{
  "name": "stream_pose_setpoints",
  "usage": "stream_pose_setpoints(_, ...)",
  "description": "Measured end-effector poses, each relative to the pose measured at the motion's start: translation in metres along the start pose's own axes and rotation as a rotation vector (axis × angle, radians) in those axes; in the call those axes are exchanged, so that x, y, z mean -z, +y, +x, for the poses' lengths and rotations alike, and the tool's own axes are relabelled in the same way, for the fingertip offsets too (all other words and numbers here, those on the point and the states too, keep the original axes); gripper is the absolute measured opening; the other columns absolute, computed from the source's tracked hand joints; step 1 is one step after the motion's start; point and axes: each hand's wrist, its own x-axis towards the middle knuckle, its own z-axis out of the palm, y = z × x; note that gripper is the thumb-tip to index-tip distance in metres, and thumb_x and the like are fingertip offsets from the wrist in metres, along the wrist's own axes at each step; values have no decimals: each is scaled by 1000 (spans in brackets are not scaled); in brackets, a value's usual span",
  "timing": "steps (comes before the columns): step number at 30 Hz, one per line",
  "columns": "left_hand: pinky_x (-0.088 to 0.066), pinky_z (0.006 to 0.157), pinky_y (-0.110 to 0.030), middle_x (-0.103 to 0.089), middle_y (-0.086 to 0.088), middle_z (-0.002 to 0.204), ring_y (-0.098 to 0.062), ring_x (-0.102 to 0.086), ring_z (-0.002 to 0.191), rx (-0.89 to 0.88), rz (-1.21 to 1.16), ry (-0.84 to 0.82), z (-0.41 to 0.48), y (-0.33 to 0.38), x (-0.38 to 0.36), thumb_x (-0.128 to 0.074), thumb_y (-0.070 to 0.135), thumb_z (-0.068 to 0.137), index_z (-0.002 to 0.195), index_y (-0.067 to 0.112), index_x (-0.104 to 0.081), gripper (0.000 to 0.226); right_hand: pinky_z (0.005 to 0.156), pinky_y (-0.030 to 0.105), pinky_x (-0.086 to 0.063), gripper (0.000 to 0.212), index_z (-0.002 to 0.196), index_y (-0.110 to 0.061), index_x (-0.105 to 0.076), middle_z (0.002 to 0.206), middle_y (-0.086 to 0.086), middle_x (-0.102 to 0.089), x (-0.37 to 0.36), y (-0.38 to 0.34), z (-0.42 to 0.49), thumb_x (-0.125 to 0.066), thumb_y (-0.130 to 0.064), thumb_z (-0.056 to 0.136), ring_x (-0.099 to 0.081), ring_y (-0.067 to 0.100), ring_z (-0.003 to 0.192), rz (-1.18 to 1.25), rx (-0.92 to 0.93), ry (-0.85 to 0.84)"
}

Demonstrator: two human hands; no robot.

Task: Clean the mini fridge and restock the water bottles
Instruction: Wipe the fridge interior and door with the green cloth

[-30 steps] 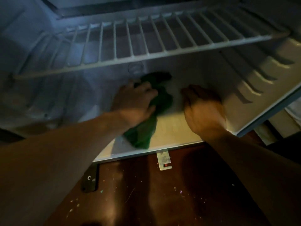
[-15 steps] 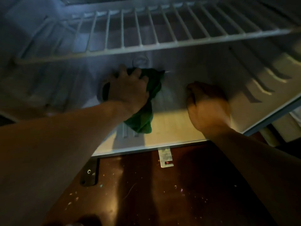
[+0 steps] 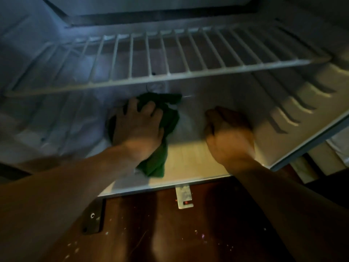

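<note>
The mini fridge stands open, its white floor (image 3: 190, 167) lit near the front and dark toward the back. My left hand (image 3: 137, 127) presses a green cloth (image 3: 160, 159) flat on the floor near the back wall, with cloth showing past the fingers and trailing toward the front edge. My right hand (image 3: 229, 137) rests on the fridge floor to the right of the cloth, fingers curled, nothing visible in it. No water bottles are in view.
A white wire shelf (image 3: 170, 76) spans the fridge just above my hands. The right wall has moulded shelf ribs (image 3: 294, 110). Below the front edge lies a dark brown floor (image 3: 188, 233) with a metal hinge bracket (image 3: 184, 197) and a black foot (image 3: 93, 216).
My left hand slid the green cloth back and to the left, from the middle of the floor toward the back wall. My right hand stayed about where it was.
</note>
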Motion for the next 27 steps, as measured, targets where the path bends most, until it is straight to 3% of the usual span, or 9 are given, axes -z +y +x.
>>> stream_pose_setpoints(2,-43,90,-54,-61,-8,113,-42,-47,112,-375,-113,128,-32,-7,-3,-43,42,80,104,17,-62,40,95,44,-45,38,107,-17,-69,114,10,-66,1,-1,1,-40,-29,84,-60,34,102,-9,27,-10)
stream_pose_setpoints(4,-46,88,-55,-65,-8,107,-44,-51,111,-507,-90,134,-48,-16,-10,-47,41,76,99,18,-66,37,96,44,-43,37,107,-17,-68,112,9,-66,2,0,0,-41,-27,85,-59,34,101,-26,54,-5)
stream_pose_setpoints(7,-44,86,-52,-56,-12,120,-44,-49,111,-79,72,36,-18,-9,2,-41,40,86,117,21,-59,40,93,41,-46,34,105,-17,-69,110,9,-67,4,3,1,-47,-24,81,-60,33,100,14,28,6)
stream_pose_setpoints(10,-35,99,-59,-36,-16,139,-47,-35,121,196,92,-154,11,-9,4,-28,35,99,143,34,-27,43,88,37,-47,31,102,-18,-70,107,6,-69,5,0,-2,-52,-23,77,-61,31,97,15,-12,12)
stream_pose_setpoints(13,-39,95,-56,-35,-15,134,-44,-35,120,140,197,-202,1,-8,11,-27,37,98,139,30,-25,41,86,38,-46,30,99,-18,-69,101,6,-68,6,-2,0,-49,-23,77,-60,31,94,24,5,9)
stream_pose_setpoints(15,-42,73,-43,-43,-13,123,-38,-45,108,-2,278,-130,-16,-5,21,-29,42,96,132,22,-34,41,90,39,-45,29,100,-17,-69,102,8,-67,7,-2,-1,-50,-23,78,-59,33,95,27,5,-3)
stream_pose_setpoints(17,-27,52,-36,-58,-10,105,-31,-54,86,-201,409,-68,-36,-4,28,-31,45,94,120,20,-52,41,93,42,-45,29,102,-15,-68,105,10,-67,7,-3,0,-51,-23,80,-60,35,99,26,5,-6)
stream_pose_setpoints(23,-26,49,-33,-58,-15,78,-33,-55,67,-172,180,104,-17,-20,0,-51,34,82,87,13,-62,25,97,45,-44,37,114,-15,-65,119,10,-63,10,-3,-1,-45,-25,84,-56,34,111,25,-19,-117)
stream_pose_setpoints(27,-26,48,-32,-58,-18,79,-35,-56,68,-114,232,240,19,-27,-19,-51,28,85,88,12,-60,19,99,40,-41,40,125,-17,-57,127,6,-55,11,0,-3,-41,-25,89,-49,28,119,12,-10,-184)
